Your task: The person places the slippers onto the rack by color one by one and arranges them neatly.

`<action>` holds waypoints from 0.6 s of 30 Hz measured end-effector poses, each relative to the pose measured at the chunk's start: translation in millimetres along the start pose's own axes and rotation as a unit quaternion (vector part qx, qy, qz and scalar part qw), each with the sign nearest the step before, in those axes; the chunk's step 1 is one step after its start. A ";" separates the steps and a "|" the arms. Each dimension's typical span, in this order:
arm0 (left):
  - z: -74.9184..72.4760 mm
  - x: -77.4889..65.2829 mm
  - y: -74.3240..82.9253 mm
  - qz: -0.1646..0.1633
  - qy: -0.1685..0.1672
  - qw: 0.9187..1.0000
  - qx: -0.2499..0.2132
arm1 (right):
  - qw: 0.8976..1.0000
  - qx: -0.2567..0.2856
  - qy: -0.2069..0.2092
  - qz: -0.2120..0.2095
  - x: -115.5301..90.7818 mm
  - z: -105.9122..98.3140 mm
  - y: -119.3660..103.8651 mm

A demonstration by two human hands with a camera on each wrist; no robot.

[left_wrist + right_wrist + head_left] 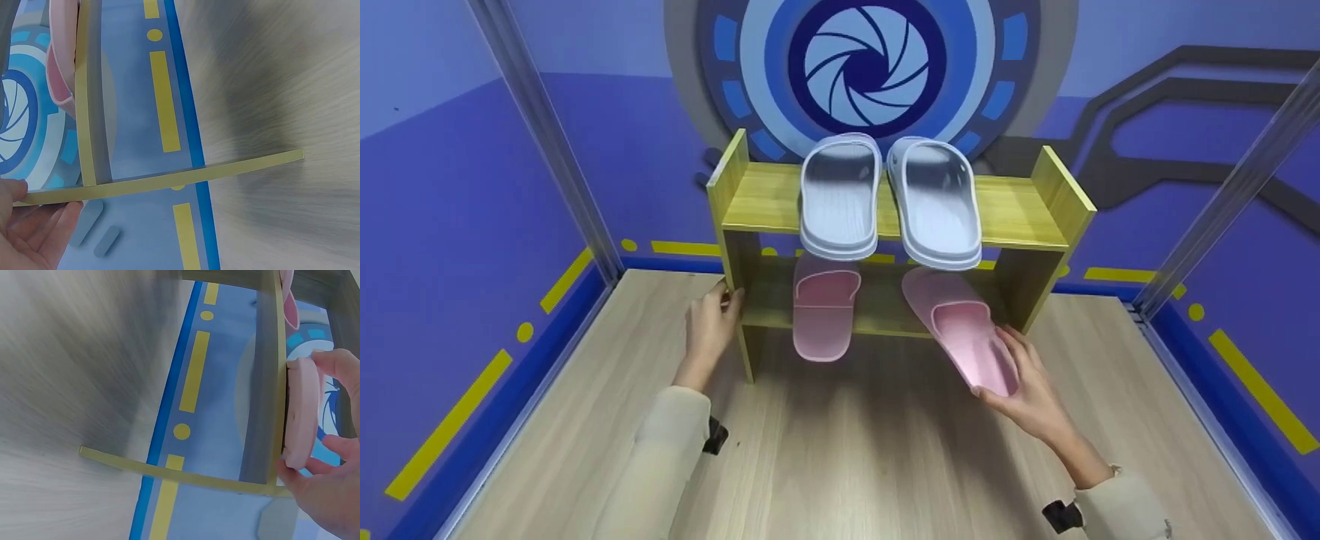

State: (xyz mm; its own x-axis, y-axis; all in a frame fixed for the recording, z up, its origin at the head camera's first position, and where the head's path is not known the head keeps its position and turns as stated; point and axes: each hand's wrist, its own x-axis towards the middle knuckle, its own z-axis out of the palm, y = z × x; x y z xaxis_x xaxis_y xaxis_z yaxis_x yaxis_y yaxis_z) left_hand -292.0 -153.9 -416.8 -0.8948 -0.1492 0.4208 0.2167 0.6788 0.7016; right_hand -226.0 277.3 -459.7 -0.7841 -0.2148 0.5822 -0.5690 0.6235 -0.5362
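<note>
A two-tier wooden shoe rack [1012,214] stands against the back wall. My left hand [709,322] pinches the rack's left side panel [140,184] between thumb and fingers, level with the lower shelf. With the right hand [1031,394] I grip the heel end of a pink slipper [964,337], thumb on one edge and fingers on the other. Its toe reaches over the lower shelf [881,311], and it lies slanted. Another pink slipper [823,330] rests on that shelf to the left, heel overhanging the front. In the right wrist view, the held slipper [304,413] is right at the shelf edge.
On the upper shelf sit two pale grey clogs, a left one [840,199] and a right one [937,202], heels past the front edge. A wood-grain table [840,465] lies below, bounded by blue-purple walls [457,210] and metal corner posts [544,135].
</note>
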 end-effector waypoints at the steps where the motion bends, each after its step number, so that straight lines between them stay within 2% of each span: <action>1: 0.0 -0.1 -0.1 0.000 -0.001 1.000 -0.001 | 1.000 -0.003 0.002 -0.002 0.3 0.4 0.0; 6: 0.5 0.4 -0.1 0.009 0.015 1.000 0.008 | 1.000 -0.010 0.022 -0.006 2.9 3.3 0.1; 10: 1.4 0.9 -0.2 0.022 0.032 0.999 0.018 | 0.999 -0.016 0.034 0.009 5.1 6.6 0.0; 18: 1.3 0.5 -0.6 0.023 0.030 0.999 0.010 | 0.998 -0.038 0.010 0.041 8.3 10.0 -4.2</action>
State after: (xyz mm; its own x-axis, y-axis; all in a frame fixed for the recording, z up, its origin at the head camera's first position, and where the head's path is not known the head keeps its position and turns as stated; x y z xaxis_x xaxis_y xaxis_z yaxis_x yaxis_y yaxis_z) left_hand -293.1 -153.4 -417.8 -0.8592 -0.1596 0.4861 0.2482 0.7007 0.6689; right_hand -232.6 265.4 -458.7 -0.8218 -0.1471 0.5504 -0.4821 0.6943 -0.5343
